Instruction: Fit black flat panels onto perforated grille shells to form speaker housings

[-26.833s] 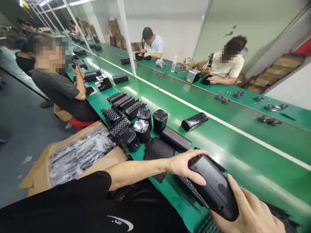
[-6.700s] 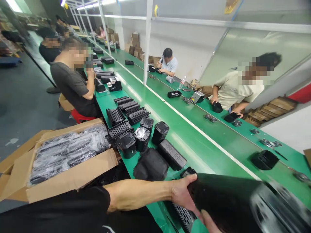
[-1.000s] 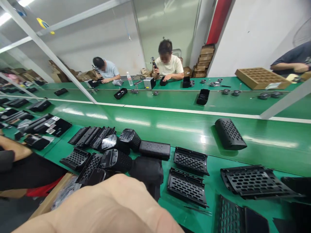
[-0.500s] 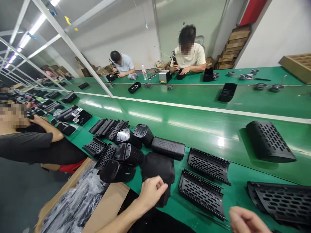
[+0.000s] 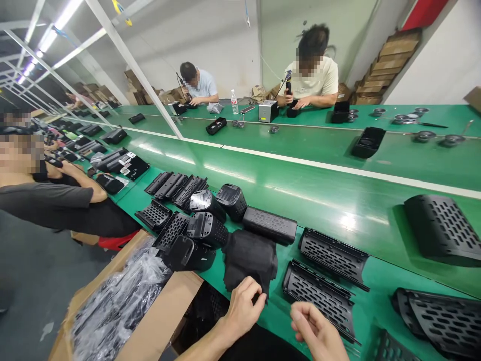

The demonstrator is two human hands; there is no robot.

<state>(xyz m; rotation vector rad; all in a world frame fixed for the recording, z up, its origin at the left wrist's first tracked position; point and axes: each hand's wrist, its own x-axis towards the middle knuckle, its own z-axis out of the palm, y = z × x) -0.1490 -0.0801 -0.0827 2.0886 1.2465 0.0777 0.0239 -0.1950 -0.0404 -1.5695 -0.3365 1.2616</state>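
My left hand (image 5: 243,307) pinches the near corner of a black cloth (image 5: 250,258) lying at the green table's front edge. My right hand (image 5: 316,333) hovers just right of it with fingers curled loosely, nothing visible in them. Two curved black perforated grilles (image 5: 321,296) (image 5: 332,254) lie on the table right beside my right hand. A finished black speaker body (image 5: 268,224) lies behind the cloth, with several round-ended speaker shells (image 5: 205,228) to its left.
A cardboard box of bagged black parts (image 5: 116,306) stands at lower left. More grilles (image 5: 445,316) and a perforated shell (image 5: 439,228) lie on the right. A person in a dark shirt (image 5: 48,203) sits on the left; two people work across the green belt (image 5: 263,170).
My left hand has closed on the cloth's corner. My right hand has come in from the lower right to sit beside it. The view has swung slightly to the right.
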